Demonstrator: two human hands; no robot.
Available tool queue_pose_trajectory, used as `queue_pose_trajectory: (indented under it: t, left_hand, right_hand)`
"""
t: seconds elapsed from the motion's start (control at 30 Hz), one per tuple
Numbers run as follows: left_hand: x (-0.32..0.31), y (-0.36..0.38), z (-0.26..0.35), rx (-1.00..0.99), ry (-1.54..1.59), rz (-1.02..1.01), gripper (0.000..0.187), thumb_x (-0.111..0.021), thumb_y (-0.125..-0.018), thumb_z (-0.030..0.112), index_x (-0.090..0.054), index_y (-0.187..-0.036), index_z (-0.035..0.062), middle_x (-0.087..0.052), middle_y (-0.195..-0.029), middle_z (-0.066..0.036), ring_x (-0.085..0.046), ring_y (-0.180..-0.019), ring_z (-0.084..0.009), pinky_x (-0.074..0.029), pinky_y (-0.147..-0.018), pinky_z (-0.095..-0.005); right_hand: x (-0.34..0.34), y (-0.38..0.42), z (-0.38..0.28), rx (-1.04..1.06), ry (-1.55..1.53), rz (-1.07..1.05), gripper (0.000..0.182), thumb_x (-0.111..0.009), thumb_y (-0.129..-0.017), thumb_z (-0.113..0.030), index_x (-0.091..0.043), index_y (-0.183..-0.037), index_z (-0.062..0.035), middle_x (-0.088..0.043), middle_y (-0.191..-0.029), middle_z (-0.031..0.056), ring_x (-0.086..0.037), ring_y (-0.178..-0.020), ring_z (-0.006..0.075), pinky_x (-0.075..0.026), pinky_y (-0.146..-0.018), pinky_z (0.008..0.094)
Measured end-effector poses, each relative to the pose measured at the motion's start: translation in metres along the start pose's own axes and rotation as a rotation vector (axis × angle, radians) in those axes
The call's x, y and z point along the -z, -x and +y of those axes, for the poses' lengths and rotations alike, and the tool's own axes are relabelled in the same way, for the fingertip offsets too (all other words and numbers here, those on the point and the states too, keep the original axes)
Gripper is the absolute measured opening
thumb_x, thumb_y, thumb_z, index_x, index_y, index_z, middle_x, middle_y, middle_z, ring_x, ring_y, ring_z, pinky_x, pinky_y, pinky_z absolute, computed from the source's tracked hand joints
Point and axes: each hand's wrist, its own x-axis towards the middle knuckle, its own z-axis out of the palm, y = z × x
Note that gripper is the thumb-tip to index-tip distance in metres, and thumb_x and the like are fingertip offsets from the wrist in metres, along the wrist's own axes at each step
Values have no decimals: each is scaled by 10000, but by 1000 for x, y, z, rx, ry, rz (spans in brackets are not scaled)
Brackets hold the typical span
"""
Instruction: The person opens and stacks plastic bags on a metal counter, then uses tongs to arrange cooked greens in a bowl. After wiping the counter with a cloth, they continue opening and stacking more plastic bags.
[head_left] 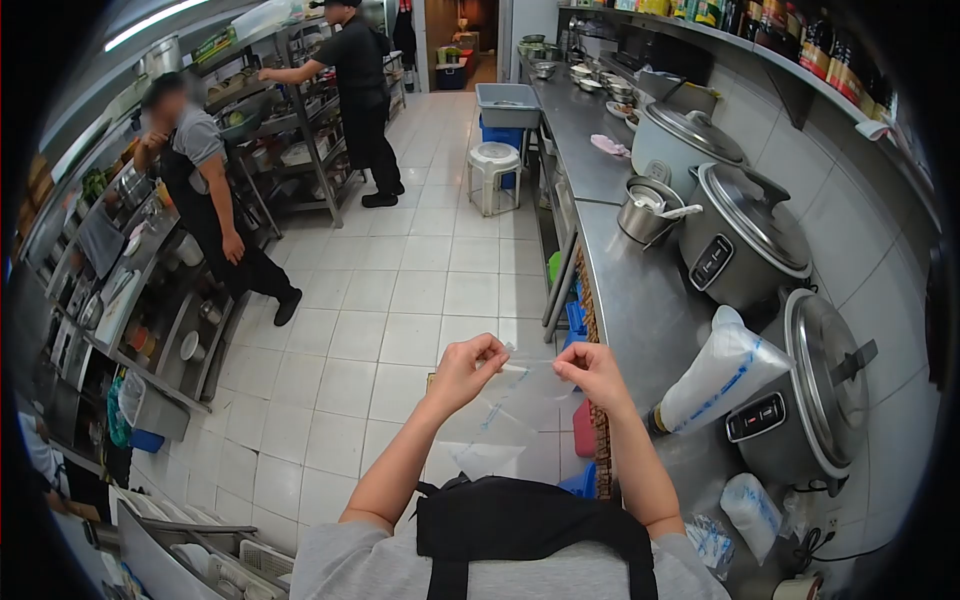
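Observation:
Between my hands hangs a clear plastic bag with a line of blue print, held up in front of my chest. The fingers of my left hand pinch its upper left corner. At the upper right corner, my right hand pinches the edge between thumb and fingers. The bag looks flat, and the floor tiles show through it. To the right, on the metal counter, a plastic bag with blue print covers an upright container whose kind I cannot make out.
Rice cookers line the steel counter on my right, beside a metal pot. A white stool stands ahead under a grey tub. Two people in dark aprons stand by the shelves on the left. Wrapped plastic packs lie at lower right.

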Motion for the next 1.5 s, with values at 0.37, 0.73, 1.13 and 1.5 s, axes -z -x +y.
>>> queue_pose_trajectory:
  t: [0.37, 0.73, 1.13, 1.5]
  left_hand:
    - [-14, -14, 1, 22, 226, -99, 116, -589, -831, 79, -570, -779, -24, -581, -664, -29, -576, -628, -88, -440, -573, -216]
    - [-20, -21, 61, -461, -207, -36, 327, -621, -714, 11, -542, -1025, 76, -462, -1226, -120, -399, -1176, -300, -334, -974, -422]
    - [-70, -52, 74, -796, -318, -499, 203, -687, -727, 194, -549, -635, 77, -549, -1063, -23, -412, -1183, -264, -247, -1018, -531]
    - [-137, -70, 111, -542, 276, -1065, 354, -576, -841, 272, -594, -582, 31, -587, -956, -72, -467, -1105, -249, -362, -918, -405]
  right_hand:
    - [15, 9, -26, -12, 42, 23, 73, -637, -772, -46, -609, -818, 3, -558, -664, -9, -495, -591, 41, -411, -545, 187]
    - [22, 15, -45, -49, 104, 43, 176, -711, -723, -131, -562, -696, -39, -520, -603, -38, -445, -543, 27, -351, -484, 197]
    - [70, 81, -54, 115, 124, 145, 77, -638, -772, -77, -596, -764, -13, -539, -664, -14, -467, -596, 59, -383, -565, 213]
    - [120, 174, -61, 271, -390, 289, 155, -613, -775, -90, -523, -659, -40, -600, -779, 104, -542, -776, 160, -426, -705, 281]
